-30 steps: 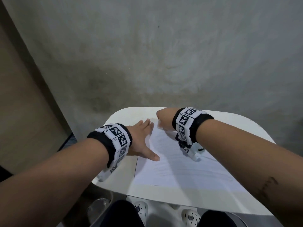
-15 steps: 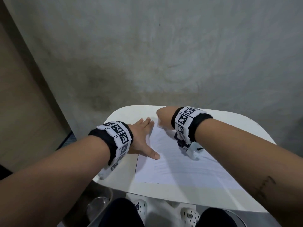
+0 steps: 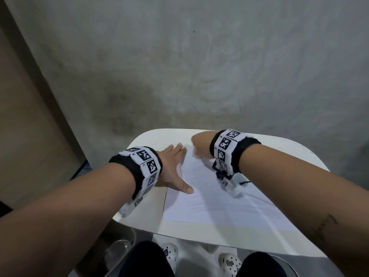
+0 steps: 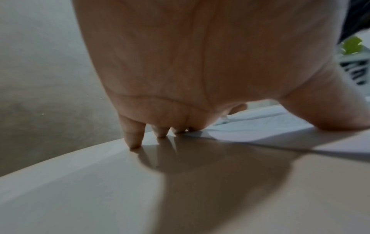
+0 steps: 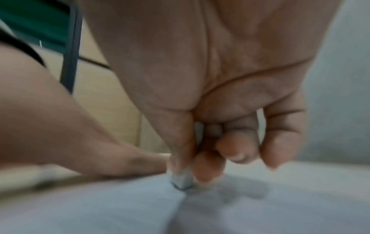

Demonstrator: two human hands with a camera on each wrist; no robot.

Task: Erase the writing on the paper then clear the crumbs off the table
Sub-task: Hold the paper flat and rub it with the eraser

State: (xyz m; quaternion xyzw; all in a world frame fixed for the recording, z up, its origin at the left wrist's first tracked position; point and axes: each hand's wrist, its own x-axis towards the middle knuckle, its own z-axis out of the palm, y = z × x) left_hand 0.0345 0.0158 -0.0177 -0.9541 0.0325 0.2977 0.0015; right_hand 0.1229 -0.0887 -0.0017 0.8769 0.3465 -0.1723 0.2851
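A white sheet of paper (image 3: 209, 196) with faint lines lies on the small white table (image 3: 143, 216). My left hand (image 3: 173, 168) lies flat with spread fingers on the paper's left edge, thumb (image 3: 185, 187) on the sheet, fingertips (image 4: 136, 142) on the tabletop. My right hand (image 3: 199, 144) is curled over the paper's far end and pinches a small white eraser (image 5: 181, 180) between thumb and fingers, its tip touching the paper (image 5: 120, 205). The right wrist view is blurred. No crumbs can be made out.
A grey concrete wall (image 3: 199, 66) rises right behind the table. A wooden panel (image 3: 24, 136) stands at the left. Below the table's near edge are my knees and white clogs (image 3: 169, 254), and a clear container (image 3: 117, 250) on the floor at the left.
The right hand has shifted slightly while holding the eraser on the paper's far end; its image is now blurred. The left hand stays pressed in place.
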